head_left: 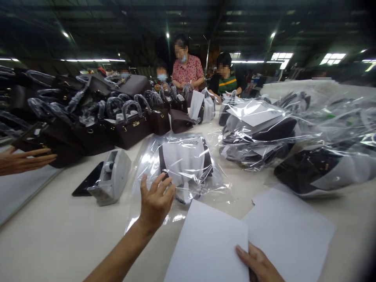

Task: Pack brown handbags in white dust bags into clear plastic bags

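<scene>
Hall: dim and high-roofed, strip lights [94, 60] glowing, co-workers [188, 74] gathered at twelve o'clock behind a broad cream table [58, 239].
Centre of the dial: and there it lies, a dark handbag with a whitish wrap [183, 156], inside a clear, glossy plastic bag [147, 156].
Left hand [158, 199]: seven o'clock, fingers spread above the near-left part of the film, grasping nothing!
Right hand [258, 260]: five o'clock, thumb on top, pinching the edge of a plain white rectangular sheet [211, 243]; a second white sheet [290, 231] lies at four.
Left flank: dark brown handbags with plastic-wrapped handles [132, 127] crowd nine to eleven; a grey tape dispenser [114, 180] sits at eight beside a flat black object [88, 182]; a co-worker's hand [26, 160] reaches in at nine.
Right flank: film-covered dark bags [258, 129] heap up from two to three.
Good handling: a light, flat palm should suit this slippery-looking film better than a pinch; the held sheet wants an unbent edge grip, corner clear of the creases.
Hard to read: glare breaks up the wrapped handbag; whether the left fingertips touch film, cannot tell; the right fingers hide under the sheet, whose near end the frame cuts off.
</scene>
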A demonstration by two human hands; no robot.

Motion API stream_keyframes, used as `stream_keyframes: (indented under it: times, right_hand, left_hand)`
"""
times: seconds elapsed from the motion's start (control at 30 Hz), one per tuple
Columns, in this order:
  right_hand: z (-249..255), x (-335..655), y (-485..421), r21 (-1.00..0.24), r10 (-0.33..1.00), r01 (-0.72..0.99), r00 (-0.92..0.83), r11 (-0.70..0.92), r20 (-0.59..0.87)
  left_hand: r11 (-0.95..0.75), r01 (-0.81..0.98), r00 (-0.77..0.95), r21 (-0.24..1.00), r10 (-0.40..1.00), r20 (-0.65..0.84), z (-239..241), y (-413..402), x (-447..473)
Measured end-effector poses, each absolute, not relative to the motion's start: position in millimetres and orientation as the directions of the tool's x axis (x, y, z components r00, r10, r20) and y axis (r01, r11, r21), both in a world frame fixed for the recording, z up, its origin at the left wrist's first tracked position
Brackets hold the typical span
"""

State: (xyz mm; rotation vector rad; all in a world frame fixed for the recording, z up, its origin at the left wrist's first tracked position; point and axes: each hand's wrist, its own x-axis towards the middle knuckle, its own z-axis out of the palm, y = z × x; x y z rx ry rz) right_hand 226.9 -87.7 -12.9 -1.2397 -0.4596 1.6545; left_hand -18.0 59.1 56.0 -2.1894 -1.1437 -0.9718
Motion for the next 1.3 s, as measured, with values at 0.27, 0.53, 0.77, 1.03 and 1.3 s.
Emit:
stream_keyframes:
  times: [0.27,0.53,0.77,1.03,1.3]
  right_hand:
    - [-3.9,176.6,-18.8,-0.697,0.902,-0.695,0.168,-0.177,-0.397]
    - [8.6,153.5,35.7,-0.733,0.886,-0.680,0.326,-0.022,-0.329]
    - [49.7,108.7,117.1,-0.769,0.924,-0.639,0.285,-0.016,-0.255]
    - [-25.1,250.8,-59.1,-0.544,0.949,0.839,0.172,0.000,0.265]
    - [-47.7,324.7,-82.9,-0.123,0.965,0.992,0.013,0.020,0.260]
  left_hand:
    - [-0.644,0.763,0.455,-0.057,0.471,0.756,101.7,69.1,-32.4]
    - [-0.684,0.725,0.493,-0.078,0.438,0.751,83.3,81.5,-44.4]
    - [-0.754,0.655,0.525,-0.048,0.409,0.747,88.4,70.0,-36.3]
    - [-0.909,0.414,0.614,0.043,0.313,0.725,22.7,22.6,-16.5]
    - [-0.610,0.364,0.641,0.704,0.713,0.286,-12.2,9.6,76.6]
